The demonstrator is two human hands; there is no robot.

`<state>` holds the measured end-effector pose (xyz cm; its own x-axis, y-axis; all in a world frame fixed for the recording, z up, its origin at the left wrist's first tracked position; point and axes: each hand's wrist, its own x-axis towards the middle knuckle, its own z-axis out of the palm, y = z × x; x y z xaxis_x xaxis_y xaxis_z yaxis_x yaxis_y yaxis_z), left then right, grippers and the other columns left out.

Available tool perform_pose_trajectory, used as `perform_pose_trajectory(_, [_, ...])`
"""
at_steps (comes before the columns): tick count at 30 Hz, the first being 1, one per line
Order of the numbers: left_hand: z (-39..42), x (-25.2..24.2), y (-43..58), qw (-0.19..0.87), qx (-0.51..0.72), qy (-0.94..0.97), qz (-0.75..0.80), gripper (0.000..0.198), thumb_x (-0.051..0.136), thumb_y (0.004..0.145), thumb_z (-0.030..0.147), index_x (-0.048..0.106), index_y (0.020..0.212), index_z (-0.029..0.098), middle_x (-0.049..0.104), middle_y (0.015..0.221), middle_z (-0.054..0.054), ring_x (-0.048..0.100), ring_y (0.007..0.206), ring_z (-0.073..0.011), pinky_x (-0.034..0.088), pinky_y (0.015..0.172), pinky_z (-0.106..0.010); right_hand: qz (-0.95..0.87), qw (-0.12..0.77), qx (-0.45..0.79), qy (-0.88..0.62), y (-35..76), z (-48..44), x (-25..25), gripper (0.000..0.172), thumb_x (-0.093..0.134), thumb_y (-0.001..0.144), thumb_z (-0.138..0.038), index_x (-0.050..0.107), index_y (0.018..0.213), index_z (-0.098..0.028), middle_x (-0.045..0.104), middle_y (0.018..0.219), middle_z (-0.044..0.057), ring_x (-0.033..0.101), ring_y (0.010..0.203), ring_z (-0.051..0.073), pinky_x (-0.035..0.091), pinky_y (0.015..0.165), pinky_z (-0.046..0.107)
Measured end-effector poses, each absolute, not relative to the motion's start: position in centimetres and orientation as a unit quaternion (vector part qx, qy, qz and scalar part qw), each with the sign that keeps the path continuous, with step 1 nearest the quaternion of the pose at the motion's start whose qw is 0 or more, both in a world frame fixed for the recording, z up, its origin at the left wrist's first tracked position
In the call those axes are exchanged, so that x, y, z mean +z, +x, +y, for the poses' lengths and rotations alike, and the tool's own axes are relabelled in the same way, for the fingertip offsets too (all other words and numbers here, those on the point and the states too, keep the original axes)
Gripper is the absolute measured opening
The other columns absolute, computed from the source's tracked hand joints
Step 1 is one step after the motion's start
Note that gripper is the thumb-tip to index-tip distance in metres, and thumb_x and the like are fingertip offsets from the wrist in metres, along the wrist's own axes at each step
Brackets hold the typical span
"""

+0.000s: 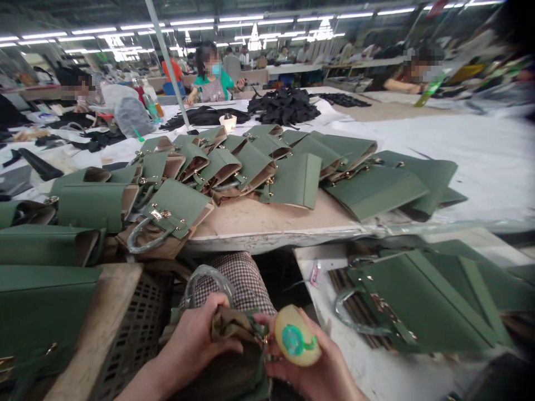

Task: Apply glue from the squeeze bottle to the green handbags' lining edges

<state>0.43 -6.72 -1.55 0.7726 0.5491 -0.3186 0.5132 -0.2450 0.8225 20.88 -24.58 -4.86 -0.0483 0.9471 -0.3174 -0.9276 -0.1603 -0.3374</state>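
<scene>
In my lap lies a green handbag with a brown fabric lining and a clear-wrapped handle. My left hand is closed on a bunched fold of that lining at the bag's edge. My right hand is wrapped round a pale yellow, rounded squeeze bottle with a green round end facing me. The bottle is right beside the bag's edge, near a small gold metal fitting. Its far end is hidden by my fingers and the bag.
Rows of green bags cover the worktable ahead. On a lower surface at right lie more green bags and a pink clip-like tool. A slatted plastic crate stands at left. Co-workers sit across the table.
</scene>
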Motion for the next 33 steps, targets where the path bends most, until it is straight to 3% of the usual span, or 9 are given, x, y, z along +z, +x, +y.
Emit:
perform_pose_trajectory(4, [-7.5,-1.6,0.3,0.498,0.065,0.814,0.292,0.041,0.082,0.084,0.043,0.050,0.105,0.027,0.071,0.083,0.007,0.063,0.070,-0.0160,0.043,0.062,-0.024,-0.008,0.630,0.746,-0.214,20.8,-24.2,-5.3,0.067,0.060,0.104,-0.063,0.070,0.135,-0.005,0.073,0.119,0.020,0.067,0.100,0.029,0.051,0.092,0.045])
perform_pose_trajectory(10, [-8.4,-2.7,-0.3,0.435,0.087,0.848,0.290,0.028,0.076,0.092,0.038,0.053,0.104,0.027,0.068,0.085,0.006,0.062,0.070,-0.0142,0.041,0.062,-0.023,-0.012,0.645,0.746,-0.164,19.3,-23.0,-5.4,0.058,0.065,0.101,-0.061,0.075,0.128,-0.011,0.071,0.128,0.019,0.070,0.102,0.026,0.053,0.084,0.033])
perform_pose_trajectory(15, [-9.7,-2.6,-0.7,0.424,0.092,0.869,0.239,0.051,0.084,0.080,0.058,0.053,0.101,0.024,0.064,0.094,0.001,0.062,0.079,-0.0175,0.045,0.065,-0.025,-0.002,0.682,0.708,-0.183,17.9,-23.3,-5.3,0.050,0.064,0.101,-0.061,0.079,0.117,-0.016,0.067,0.138,0.017,0.067,0.106,0.029,0.053,0.090,0.039])
perform_pose_trajectory(18, [-10.1,-2.0,-1.1,0.431,0.062,0.873,0.222,0.054,0.090,0.078,0.044,0.051,0.109,0.024,0.065,0.103,-0.001,0.063,0.087,-0.0194,0.051,0.073,-0.028,0.012,0.688,0.694,-0.211,17.7,-23.5,-4.8,0.050,0.065,0.100,-0.062,0.080,0.112,-0.016,0.070,0.130,0.018,0.065,0.107,0.031,0.053,0.088,0.041])
perform_pose_trajectory(21, [-10.1,-1.8,-1.7,0.426,0.031,0.880,0.206,0.047,0.079,0.085,0.020,0.048,0.119,0.026,0.065,0.112,-0.003,0.065,0.096,-0.0205,0.056,0.082,-0.030,0.033,0.681,0.691,-0.238,17.8,-23.5,-4.3,0.050,0.070,0.097,-0.062,0.080,0.112,-0.015,0.069,0.132,0.018,0.065,0.101,0.030,0.053,0.083,0.038])
perform_pose_trajectory(25, [-10.0,-1.6,-1.7,0.350,0.069,0.923,0.146,0.046,0.065,0.094,0.019,0.042,0.134,0.024,0.065,0.125,-0.010,0.068,0.105,-0.0232,0.060,0.086,-0.031,0.034,0.669,0.700,-0.248,18.6,-23.5,-3.8,0.051,0.066,0.099,-0.061,0.080,0.116,-0.015,0.067,0.136,0.017,0.064,0.100,0.029,0.053,0.085,0.040])
perform_pose_trajectory(29, [-10.2,-1.9,-0.8,0.225,0.148,0.959,0.092,0.022,0.042,0.108,0.024,0.051,0.127,0.016,0.071,0.115,-0.012,0.070,0.099,-0.0224,0.061,0.085,-0.030,0.035,0.666,0.698,-0.261,20.2,-24.3,-3.5,0.052,0.066,0.098,-0.064,0.081,0.112,-0.017,0.074,0.123,0.016,0.066,0.093,0.029,0.051,0.095,0.047])
perform_pose_trajectory(31, [-10.3,-2.4,-0.3,0.189,0.164,0.965,0.074,0.028,0.031,0.111,0.023,0.056,0.120,0.015,0.073,0.114,-0.012,0.069,0.100,-0.0232,0.060,0.089,-0.034,0.029,0.665,0.694,-0.272,21.2,-25.1,-3.3,0.050,0.066,0.098,-0.064,0.082,0.112,-0.018,0.075,0.120,0.017,0.068,0.097,0.032,0.051,0.096,0.052])
perform_pose_trajectory(33, [-10.2,-2.8,0.1,0.166,0.166,0.970,0.066,0.036,0.025,0.111,0.021,0.060,0.112,0.015,0.074,0.115,-0.011,0.069,0.100,-0.0238,0.059,0.089,-0.036,0.017,0.673,0.680,-0.290,22.3,-25.9,-2.9,0.045,0.066,0.100,-0.060,0.081,0.114,-0.019,0.071,0.131,0.018,0.069,0.099,0.034,0.054,0.094,0.055])
